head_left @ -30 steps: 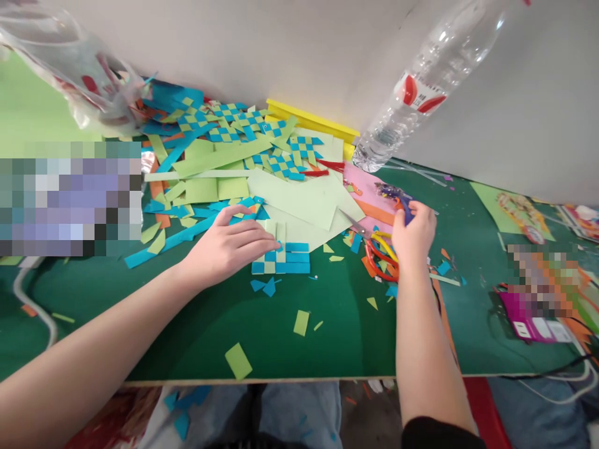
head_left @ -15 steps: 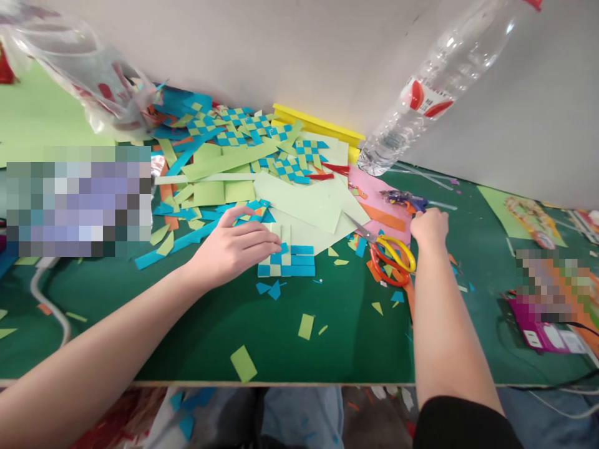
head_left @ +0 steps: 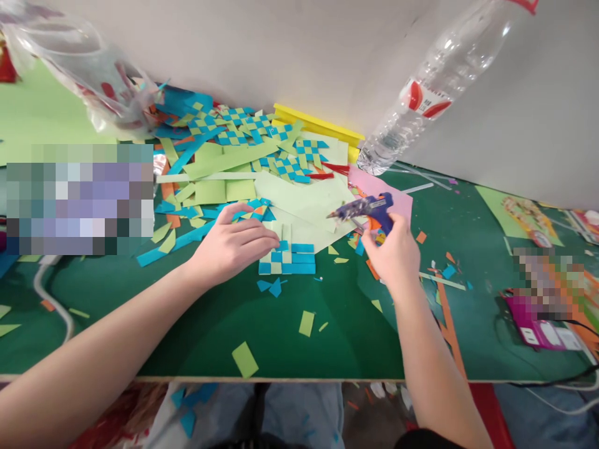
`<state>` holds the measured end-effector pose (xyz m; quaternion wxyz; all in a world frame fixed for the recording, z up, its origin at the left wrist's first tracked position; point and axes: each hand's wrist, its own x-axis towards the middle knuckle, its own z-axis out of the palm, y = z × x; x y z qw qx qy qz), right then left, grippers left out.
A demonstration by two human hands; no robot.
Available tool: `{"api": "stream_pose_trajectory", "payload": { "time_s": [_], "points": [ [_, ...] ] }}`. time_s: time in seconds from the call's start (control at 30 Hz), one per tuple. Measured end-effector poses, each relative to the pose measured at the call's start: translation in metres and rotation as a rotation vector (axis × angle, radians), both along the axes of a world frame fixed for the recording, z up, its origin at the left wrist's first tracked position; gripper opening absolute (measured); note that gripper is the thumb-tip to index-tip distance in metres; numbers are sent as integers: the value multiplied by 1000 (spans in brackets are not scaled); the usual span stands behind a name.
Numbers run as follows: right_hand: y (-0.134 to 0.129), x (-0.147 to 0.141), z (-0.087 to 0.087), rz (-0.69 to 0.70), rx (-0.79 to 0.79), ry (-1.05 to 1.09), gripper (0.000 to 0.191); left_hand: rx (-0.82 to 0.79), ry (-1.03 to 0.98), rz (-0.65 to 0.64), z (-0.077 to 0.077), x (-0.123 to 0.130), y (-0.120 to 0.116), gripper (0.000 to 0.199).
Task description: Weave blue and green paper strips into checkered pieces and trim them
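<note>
A small woven mat of blue and pale green paper strips lies on the green tabletop. My left hand rests at its upper left with fingers loosely stretched out and fingertips touching the strips. Gripped by its handle in my right hand is a dark blue glue gun with an orange trigger. Its nozzle points left, above a pale green paper sheet. The scissors are hidden behind my right hand.
Finished blue-and-green woven pieces and loose strips pile up at the back. A clear plastic bottle stands at the back right, a bagged cup at the back left. Paper scraps lie near the front edge. A white cable runs down the left.
My right hand has lifted the glue gun off the pink sheet and brought it left toward the woven mat. My left hand stays on the mat.
</note>
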<state>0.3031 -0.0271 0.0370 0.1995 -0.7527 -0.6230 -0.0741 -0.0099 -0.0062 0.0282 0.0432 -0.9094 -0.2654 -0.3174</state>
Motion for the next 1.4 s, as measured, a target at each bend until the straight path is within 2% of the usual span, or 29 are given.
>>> {"api": "stream_pose_trajectory", "payload": {
  "time_s": [0.1, 0.2, 0.33, 0.53, 0.93, 1.4],
  "points": [
    [-11, -11, -15, 164, 48, -85, 48, -2, -2, 4, 1, 1, 1, 11],
    [-15, -16, -24, 304, 94, -168, 45, 19, 17, -2, 1, 1, 1, 10],
    [-17, -19, -26, 388, 123, -212, 44, 15, 21, 9, 1, 2, 1, 11],
    [-19, -21, -26, 422, 126, -229, 44, -11, 31, 21, 0, 2, 0, 13],
    [-21, -23, -24, 422, 45, -180, 41, 48, 28, -10, 0, 2, 2, 7],
    [-22, -21, -23, 467, 98, -285, 39, 54, 27, -28, 0, 2, 2, 6]
  ]
}}
